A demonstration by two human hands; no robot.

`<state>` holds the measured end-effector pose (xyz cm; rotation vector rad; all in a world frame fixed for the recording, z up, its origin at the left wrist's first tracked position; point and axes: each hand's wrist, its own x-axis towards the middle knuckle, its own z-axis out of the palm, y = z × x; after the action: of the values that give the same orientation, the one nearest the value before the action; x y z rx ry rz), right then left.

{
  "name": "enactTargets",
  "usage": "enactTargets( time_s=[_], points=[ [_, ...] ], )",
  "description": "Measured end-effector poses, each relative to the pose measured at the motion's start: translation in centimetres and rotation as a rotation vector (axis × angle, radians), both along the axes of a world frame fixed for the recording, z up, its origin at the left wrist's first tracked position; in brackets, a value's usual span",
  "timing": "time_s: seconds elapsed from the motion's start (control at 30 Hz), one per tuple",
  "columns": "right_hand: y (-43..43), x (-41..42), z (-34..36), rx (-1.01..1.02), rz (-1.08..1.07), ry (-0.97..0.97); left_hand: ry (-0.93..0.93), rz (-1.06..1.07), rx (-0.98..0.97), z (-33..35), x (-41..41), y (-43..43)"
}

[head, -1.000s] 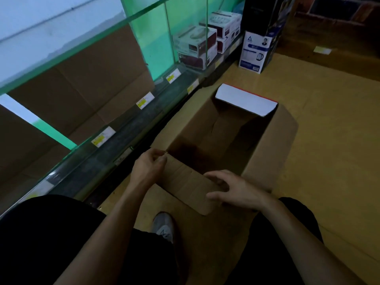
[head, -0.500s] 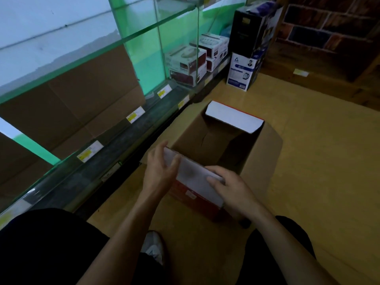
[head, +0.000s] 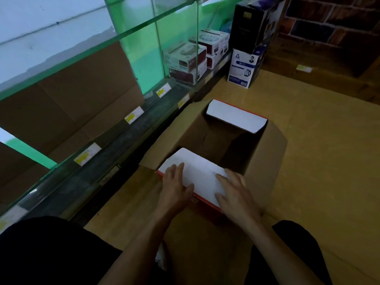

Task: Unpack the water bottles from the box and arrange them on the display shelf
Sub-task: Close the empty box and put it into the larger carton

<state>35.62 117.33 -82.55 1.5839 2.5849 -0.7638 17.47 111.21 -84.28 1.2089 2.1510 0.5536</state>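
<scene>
The near flap (head: 197,171) (white, red-edged) is pressed by flat, ungripping fingers: left hand (head: 174,189) at its 8 o'clock, right hand (head: 235,194) at 4. The box (head: 267,161) is spread open at 12, beside the shelf (head: 115,149).

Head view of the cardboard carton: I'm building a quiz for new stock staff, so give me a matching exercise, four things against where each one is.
Things:
1 near white panel
2 far white flap
3 kettle box
4 black box

Places:
a on top of the kettle box
b on the floor beside the shelf
c under the left hand and right hand
d untouched, at the far end of the carton

Pairs: 1-c, 2-d, 3-b, 4-a
</scene>
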Motion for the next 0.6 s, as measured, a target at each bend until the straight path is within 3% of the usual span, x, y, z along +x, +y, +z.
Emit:
enactTargets(
  time_s=[0.23,0.4,0.6],
  points=[
    [-0.1,-0.5,-0.6,-0.064,0.07,-0.081,-0.083,-0.027,-0.021,-0.3,-0.2,0.1],
    [-0.6,-1.7,0.1,-0.024,0.121,0.008,-0.066,0.342,0.226,-0.2,-0.8,0.6],
    [-1.1,-5.1,-0.3,-0.05,0.219,0.101,-0.167,0.665,0.28,-0.1,-3.1,1.0]
  ],
)
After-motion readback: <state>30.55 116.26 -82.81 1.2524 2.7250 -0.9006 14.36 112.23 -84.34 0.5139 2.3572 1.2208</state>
